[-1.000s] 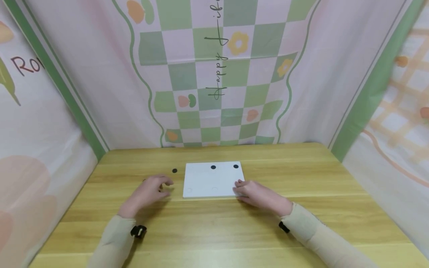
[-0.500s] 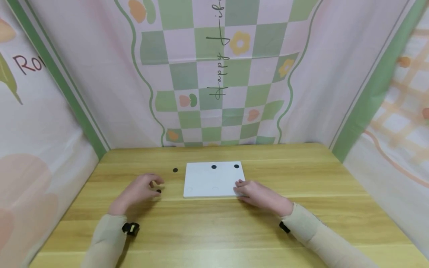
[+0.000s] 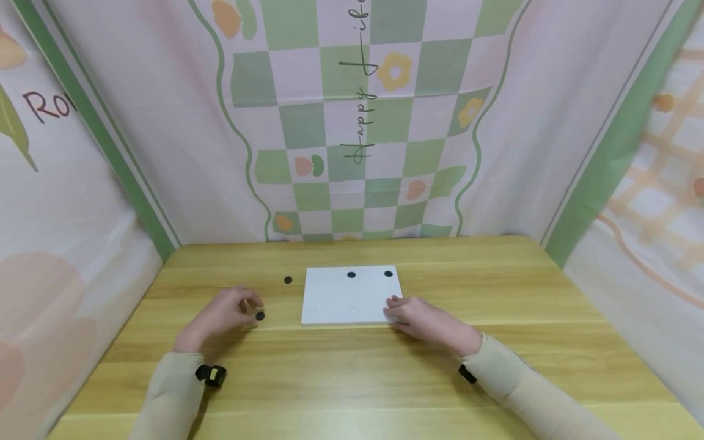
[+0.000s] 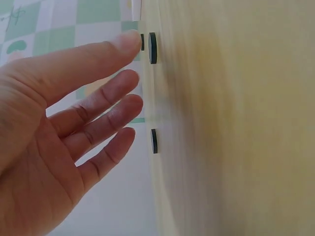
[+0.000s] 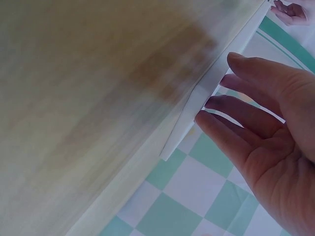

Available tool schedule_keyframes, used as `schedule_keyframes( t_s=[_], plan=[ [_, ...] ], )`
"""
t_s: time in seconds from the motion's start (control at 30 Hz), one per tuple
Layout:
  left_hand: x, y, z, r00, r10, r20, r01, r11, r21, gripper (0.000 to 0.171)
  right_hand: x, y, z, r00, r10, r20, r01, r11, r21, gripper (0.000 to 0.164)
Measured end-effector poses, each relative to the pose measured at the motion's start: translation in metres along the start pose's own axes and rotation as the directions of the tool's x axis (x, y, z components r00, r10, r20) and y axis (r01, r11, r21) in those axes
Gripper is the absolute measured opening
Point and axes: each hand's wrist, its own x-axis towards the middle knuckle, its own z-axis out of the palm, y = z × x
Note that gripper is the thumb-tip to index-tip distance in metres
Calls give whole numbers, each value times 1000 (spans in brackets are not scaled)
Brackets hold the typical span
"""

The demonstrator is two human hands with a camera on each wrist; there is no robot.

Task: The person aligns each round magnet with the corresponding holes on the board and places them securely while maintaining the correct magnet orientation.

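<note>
A white rectangular board lies on the wooden table, two black discs along its far edge and faint round outlines near its front edge. My right hand rests at the board's near right corner; in the right wrist view its fingertips touch the board's edge. Left of the board, my left hand hovers low with fingers loosely bent, thumb beside a loose black disc. The left wrist view shows nothing pinched: a nearby disc and a lower disc lie apart from the fingers.
Another loose black disc lies on the table just left of the board's far corner. A patterned curtain hangs behind the table's far edge, with more fabric at both sides.
My left hand has drawn back leftwards from near the board, and the black disc by its thumb has come into view. The right hand and the board have stayed put.
</note>
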Motion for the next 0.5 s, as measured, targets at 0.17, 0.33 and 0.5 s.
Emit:
schedule_keyframes(
  t_s=[0.17, 0.33, 0.5],
  plan=[
    [1, -4, 0, 1000, -20, 15, 20, 1000, -14, 25, 0, 0, 1, 1000, 8, 6, -8, 1000, -2, 24],
    [3, -7, 1, 999, -28, 32, 29, 999, -28, 24, 0, -1, 0, 1000, 8, 5, -8, 1000, -6, 25],
    [3, -6, 1, 997, -44, 55, 47, 998, -50, 21, 0, 0, 1, 1000, 8, 0, -8, 1000, -10, 24]
  ],
)
